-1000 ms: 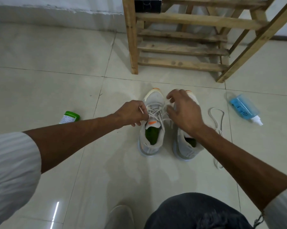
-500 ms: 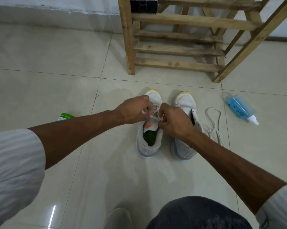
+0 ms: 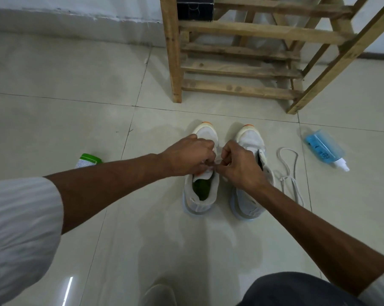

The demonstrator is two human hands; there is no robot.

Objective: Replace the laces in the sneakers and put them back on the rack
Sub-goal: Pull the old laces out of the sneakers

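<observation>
Two pale grey sneakers with orange toe tips stand side by side on the tiled floor, toes toward the wooden rack (image 3: 237,69). Over the throat of the left sneaker (image 3: 201,195), my left hand (image 3: 187,156) and my right hand (image 3: 242,165) meet, each pinching the white lace there; the lace itself is mostly hidden under my fingers. The right sneaker (image 3: 250,138) is partly covered by my right wrist. A loose white lace (image 3: 289,173) lies on the floor just right of it.
A blue spray bottle (image 3: 324,147) lies on its side at the right. A green-capped container (image 3: 88,160) lies left, half behind my left forearm. A black box (image 3: 195,7) sits on the rack. My knee (image 3: 297,290) fills the lower right.
My right hand came off the right sneaker and moved left to join my left hand at the left sneaker's lace. Since half a second ago both hands have stayed there, barely shifting.
</observation>
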